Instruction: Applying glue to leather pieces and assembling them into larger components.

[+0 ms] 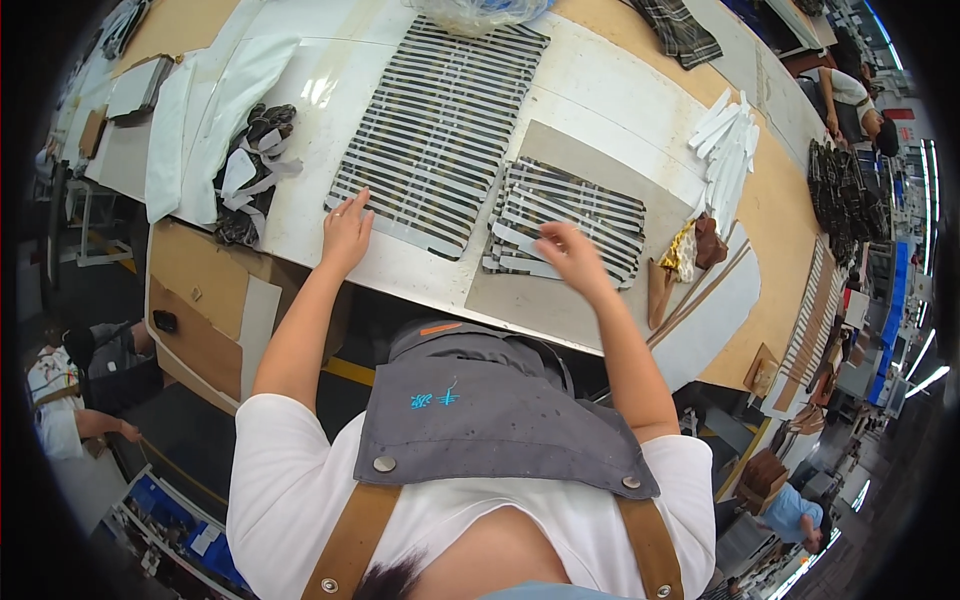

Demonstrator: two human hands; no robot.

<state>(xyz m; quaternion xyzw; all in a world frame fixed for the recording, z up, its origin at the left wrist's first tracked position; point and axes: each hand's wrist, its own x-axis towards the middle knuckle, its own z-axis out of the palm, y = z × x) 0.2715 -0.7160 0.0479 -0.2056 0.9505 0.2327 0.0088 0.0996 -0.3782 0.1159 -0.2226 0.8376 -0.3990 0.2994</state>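
A large panel of dark and white striped strips lies on the white table in front of me. My left hand rests at its near left corner, fingers stretched out over the edge. To the right, a smaller stack of striped strips lies on a grey board, some strips askew on top. My right hand is over this stack, its fingers curled together beside a pale strip. Whether the fingertips pinch anything is hidden.
White strips lie in a pile at the right, beyond a brown and yellow bundle and thin brown sticks. Dark fabric scraps sit at the left. Clear plastic lies at the far edge. Other people work around.
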